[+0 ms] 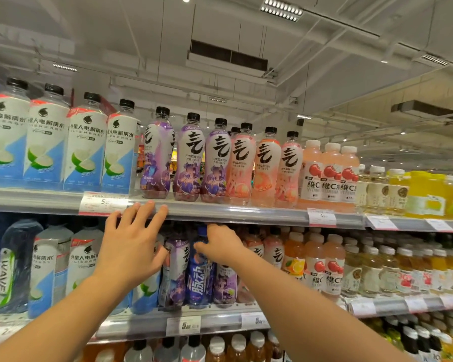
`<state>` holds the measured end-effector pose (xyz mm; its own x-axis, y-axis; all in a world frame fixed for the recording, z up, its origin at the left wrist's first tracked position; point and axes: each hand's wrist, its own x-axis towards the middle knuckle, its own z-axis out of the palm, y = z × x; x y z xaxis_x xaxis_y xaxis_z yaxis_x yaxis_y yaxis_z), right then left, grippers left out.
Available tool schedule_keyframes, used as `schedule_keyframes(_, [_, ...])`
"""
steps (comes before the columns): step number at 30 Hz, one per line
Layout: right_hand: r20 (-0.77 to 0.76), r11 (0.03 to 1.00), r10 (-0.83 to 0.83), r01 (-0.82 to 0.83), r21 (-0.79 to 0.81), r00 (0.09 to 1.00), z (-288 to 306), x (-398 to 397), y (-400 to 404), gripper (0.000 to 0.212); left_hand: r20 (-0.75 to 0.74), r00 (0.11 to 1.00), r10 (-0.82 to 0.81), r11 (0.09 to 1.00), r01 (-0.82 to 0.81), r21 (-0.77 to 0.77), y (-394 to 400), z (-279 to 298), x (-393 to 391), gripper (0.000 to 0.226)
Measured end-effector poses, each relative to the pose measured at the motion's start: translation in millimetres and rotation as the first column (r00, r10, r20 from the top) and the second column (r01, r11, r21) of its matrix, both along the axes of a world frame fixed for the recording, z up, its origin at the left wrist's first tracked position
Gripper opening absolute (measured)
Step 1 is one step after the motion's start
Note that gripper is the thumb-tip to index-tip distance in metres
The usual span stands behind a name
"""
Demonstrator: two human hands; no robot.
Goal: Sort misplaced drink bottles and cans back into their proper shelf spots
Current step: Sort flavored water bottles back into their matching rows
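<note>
The blue bottle (199, 273) stands on the middle shelf (220, 318) among purple-labelled bottles (173, 270), clearly out of place. The right hand (221, 245) curls its fingers round the neck, just under the cap. The left hand (131, 246) is spread, fingertips touching the upper shelf edge (246, 214). The bottle looks full, so fairly heavy, rigid and smooth; the waist below the fingers likely offers a surer hold.

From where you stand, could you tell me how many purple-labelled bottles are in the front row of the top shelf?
3. They stand side by side between the white lime bottles and the pink ones: left, middle, right. More may be hidden behind them.
</note>
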<state>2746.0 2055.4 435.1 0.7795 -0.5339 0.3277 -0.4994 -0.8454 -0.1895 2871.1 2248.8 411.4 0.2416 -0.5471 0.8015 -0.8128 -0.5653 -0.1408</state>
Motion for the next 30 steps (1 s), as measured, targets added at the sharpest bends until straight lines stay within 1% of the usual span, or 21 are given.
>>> schedule_keyframes(5, [0.066, 1.000, -0.019, 0.017, 0.025, 0.998, -1.3, 3.4, -6.8, 0.049, -0.007, 1.000, 0.008, 1.000, -0.008, -0.008, -1.3, 1.7, -3.7, 0.078])
schedule_keyframes(8, [0.120, 0.993, -0.011, -0.003, 0.116, 0.993, -2.4, -0.4, -8.8, 0.048, -0.010, 1.000, 0.019, 1.000, -0.019, 0.004, -1.1, 2.1, -5.2, 0.079])
schedule_keyframes(11, [0.138, 0.981, 0.020, -0.046, 0.189, 0.990, -6.4, -6.5, -5.6, 0.052, -0.024, 0.999, 0.024, 1.000, -0.023, 0.008, -0.8, 2.7, -7.6, 0.079])
schedule_keyframes(16, [0.200, 0.967, 0.104, -0.146, 0.209, 0.974, -12.4, -25.5, 2.0, 0.043, -0.063, 0.997, 0.034, 0.999, -0.033, 0.011, -0.3, 6.4, -14.1, 0.079])
schedule_keyframes(23, [0.262, 0.970, 0.150, -0.193, 0.147, 0.953, -31.4, -62.1, 19.0, 0.040, -0.111, 0.992, 0.065, 0.998, -0.062, 0.030, 0.4, 8.9, -21.5, 0.081])
schedule_keyframes(25, [0.301, 0.971, 0.151, -0.198, 0.131, 0.942, -40.9, -71.8, 22.8, 0.037, -0.130, 0.989, 0.070, 0.997, -0.066, 0.039, 0.9, 10.0, -22.5, 0.082])
schedule_keyframes(30, [0.441, 0.959, 0.148, -0.237, 0.154, 0.885, -63.0, -103.9, 28.7, 0.033, -0.172, 0.978, 0.120, 0.991, -0.107, 0.083, 3.5, 14.2, -26.3, 0.086])
